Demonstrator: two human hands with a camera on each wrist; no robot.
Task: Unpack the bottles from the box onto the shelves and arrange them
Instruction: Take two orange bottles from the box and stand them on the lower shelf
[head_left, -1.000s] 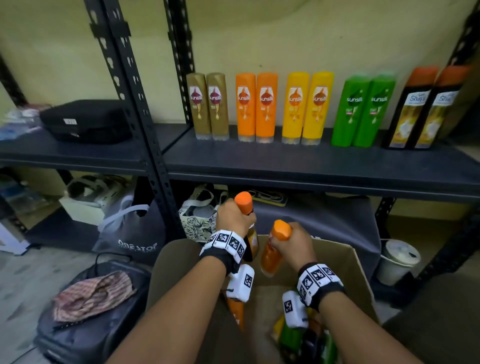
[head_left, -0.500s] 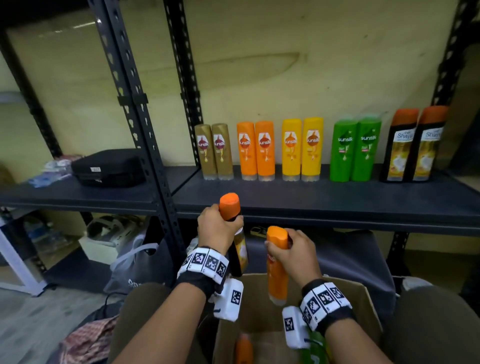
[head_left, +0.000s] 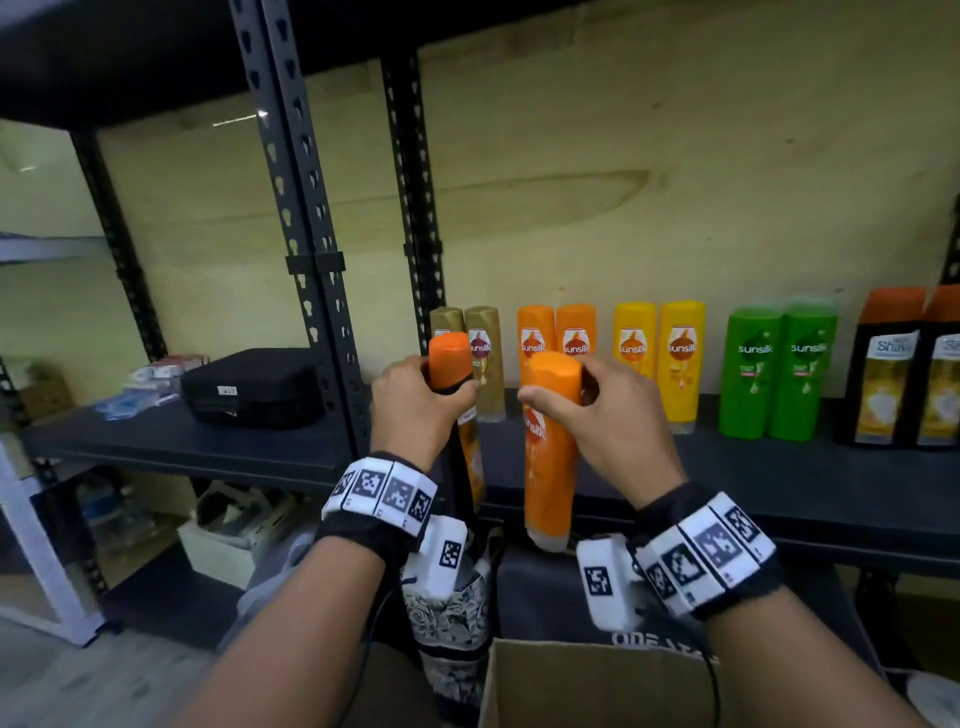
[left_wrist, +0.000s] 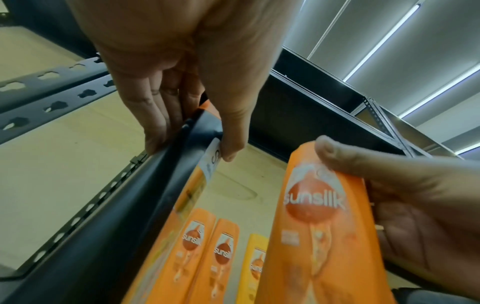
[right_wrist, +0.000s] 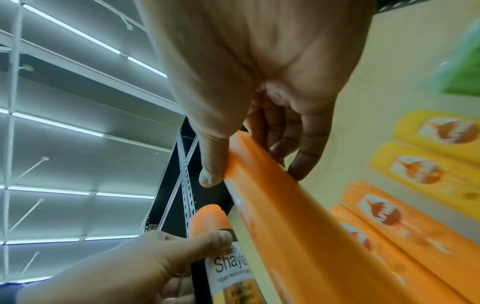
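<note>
The brown cardboard box (head_left: 597, 686) is cut off by the head view's bottom edge, its contents unseen. The left hand (head_left: 415, 410) covers the neck of a black, orange-capped shampoo bottle (head_left: 451, 358). At the shelf's right end, another such bottle (head_left: 943, 374) runs past the frame.

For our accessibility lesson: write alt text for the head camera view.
Two hands each hold a bottle upright before a dark shelf: left hand a black orange-capped bottle, right hand an orange Sunsilk bottle. Paired bottles line the shelf.
</note>
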